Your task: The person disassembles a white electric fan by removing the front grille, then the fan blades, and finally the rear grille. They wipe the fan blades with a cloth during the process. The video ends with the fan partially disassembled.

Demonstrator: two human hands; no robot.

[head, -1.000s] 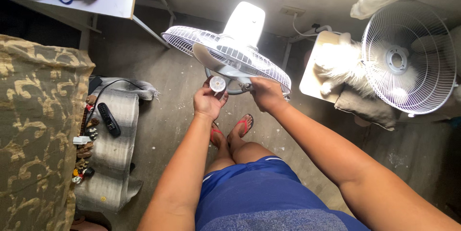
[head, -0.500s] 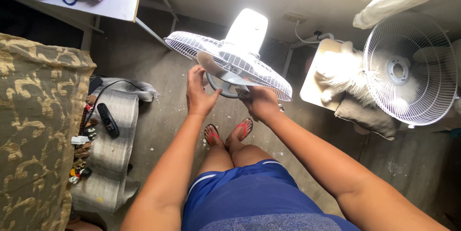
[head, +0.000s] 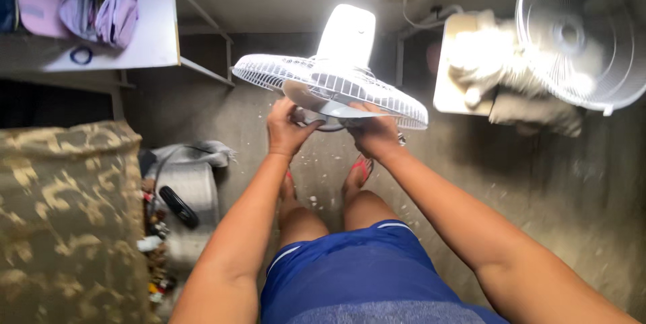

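Both hands up under the white fan (head: 336,82), held out over the bare knees and the grey concrete floor (head: 538,183), wire grille tilted nearly flat and pale blades showing beneath it. Left hand (head: 286,127) cupped against the underside near the hub, fingers curled round the part there; right hand (head: 375,132) pressed to the grille's lower edge, fingers closed on it (exact grip hidden behind the knuckles). Second white fan grille (head: 579,34) well apart at upper right, dark remote (head: 178,206) on the grey mat at left.
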